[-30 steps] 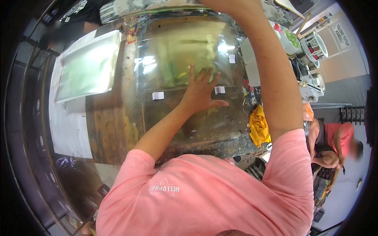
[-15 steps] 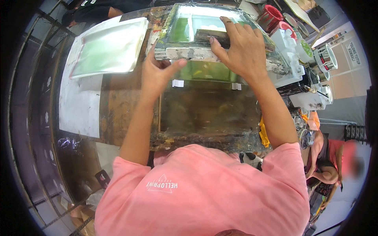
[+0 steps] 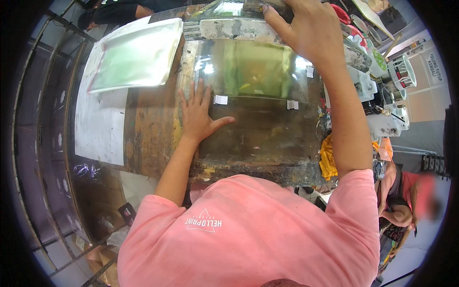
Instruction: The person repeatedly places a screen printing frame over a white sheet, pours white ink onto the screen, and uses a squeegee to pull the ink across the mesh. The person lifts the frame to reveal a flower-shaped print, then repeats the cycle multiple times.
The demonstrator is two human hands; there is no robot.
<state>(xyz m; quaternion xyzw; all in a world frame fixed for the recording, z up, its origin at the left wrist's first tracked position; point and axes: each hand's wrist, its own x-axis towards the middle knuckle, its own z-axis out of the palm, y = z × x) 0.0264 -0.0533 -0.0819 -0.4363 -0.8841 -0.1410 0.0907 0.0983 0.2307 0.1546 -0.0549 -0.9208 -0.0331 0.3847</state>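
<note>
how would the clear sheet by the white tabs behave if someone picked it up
The clear sheet is probably light and somewhat floppy, since it looks thin and see-through. It may feel slippery, as bright glare suggests a smooth, glossy surface. It seems unlikely to roll, because it appears to lie flat near the white tabs.
</note>
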